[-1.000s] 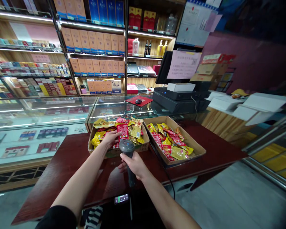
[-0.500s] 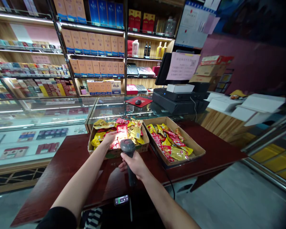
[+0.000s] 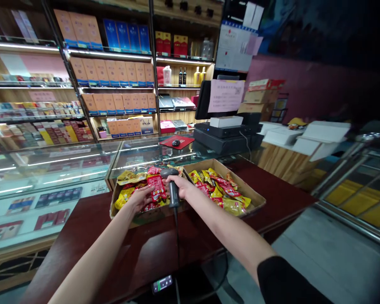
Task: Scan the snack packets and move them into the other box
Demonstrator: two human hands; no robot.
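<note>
While the left hand (image 3: 139, 199) has its fingers against the left edge of a red packet (image 3: 157, 186), the right hand (image 3: 179, 185) is clamped around the handle of a dark scanner (image 3: 174, 194). Whether the left hand pinches that packet or only touches it, I cannot tell. The hands are apart, the scanner between them.

The red packet is at the left box (image 3: 147, 216), over its other packets. This shallow, open cardboard box stands along the far edge of the dark red-brown surface (image 3: 82, 236), filled to about its rim with a loose jumble of yellow packets (image 3: 124, 198) and red ones. The scanner and the right hand hide its right end.

Just beside it, the right box (image 3: 256, 204) sits at an angle, closer to the surface's right corner. More red and yellow packets (image 3: 223, 188) lie heaped in it, with part of its cardboard wall showing above them. From the scanner's base, a cable (image 3: 177, 236) runs toward the near edge, where a small lit screen (image 3: 162, 284) shows.
</note>
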